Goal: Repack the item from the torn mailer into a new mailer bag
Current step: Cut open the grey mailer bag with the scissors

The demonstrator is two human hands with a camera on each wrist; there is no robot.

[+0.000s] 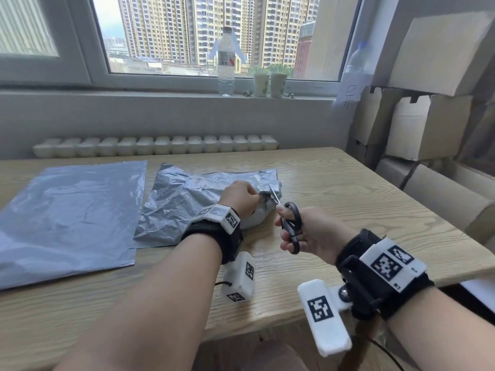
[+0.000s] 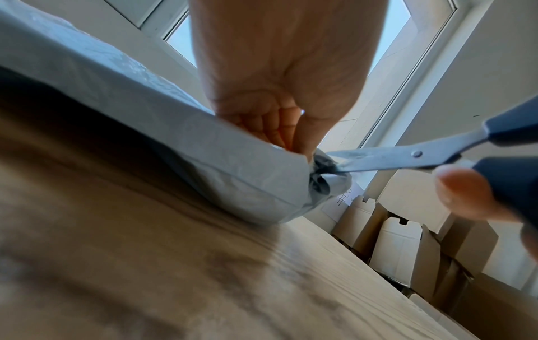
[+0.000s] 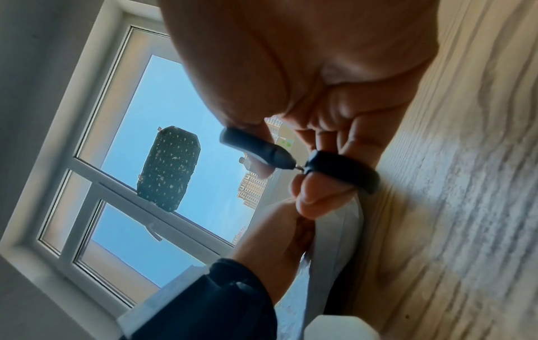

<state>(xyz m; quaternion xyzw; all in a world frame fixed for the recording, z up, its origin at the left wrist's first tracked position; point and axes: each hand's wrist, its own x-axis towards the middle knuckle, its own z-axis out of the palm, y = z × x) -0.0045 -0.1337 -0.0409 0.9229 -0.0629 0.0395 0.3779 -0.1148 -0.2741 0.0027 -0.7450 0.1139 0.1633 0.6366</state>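
Observation:
A crumpled grey mailer [image 1: 182, 202] with a white label lies mid-table, bulging at its right end. My left hand [image 1: 239, 196] pinches the torn right corner of this mailer [image 2: 250, 181] and lifts it a little. My right hand [image 1: 302, 231] grips black-handled scissors [image 1: 290, 223], thumb and fingers through the loops. In the left wrist view the scissors [image 2: 387, 158] have their blades slightly parted and the tips bite into the bunched plastic at the pinched corner. A flat, smooth grey mailer [image 1: 67, 215] lies to the left. The item inside is hidden.
The wooden table [image 1: 348, 188] reaches a radiator at the back. On the windowsill stand a water bottle [image 1: 226, 62] and two paper cups [image 1: 269, 84]. Stacked cardboard boxes [image 1: 428, 124] crowd the right side close to the table's edge.

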